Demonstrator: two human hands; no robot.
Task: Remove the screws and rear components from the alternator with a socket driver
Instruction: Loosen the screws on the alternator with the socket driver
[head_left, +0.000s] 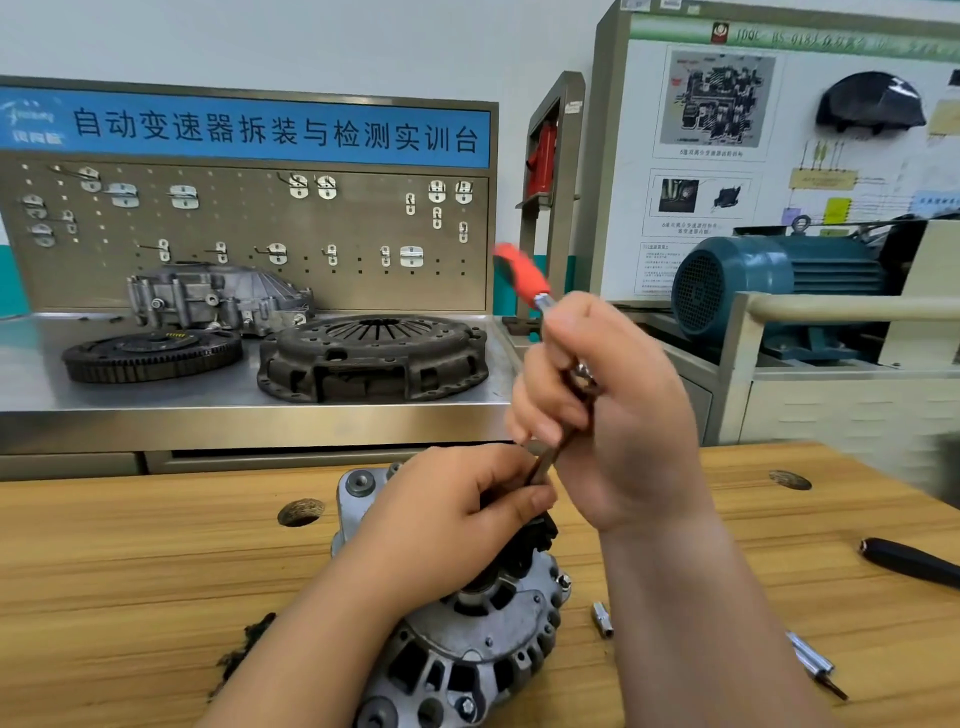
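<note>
The silver alternator (467, 639) lies on the wooden bench (130, 571), its rear end with black parts (540, 535) facing up. My left hand (452, 519) rests on top of it, fingers pinched around the lower end of the socket driver. My right hand (613, 415) grips the metal shaft of that socket driver (524, 278), whose red handle points up and to the left, blurred. The driver's tip is hidden between my fingers.
A loose socket (602, 618) and an extension bit (813, 662) lie right of the alternator; a black handle (909, 561) lies farther right. Behind, a steel bench holds a clutch cover (374, 358), a flywheel (153, 353) and a housing (218, 296). A blue motor (769, 280) stands at right.
</note>
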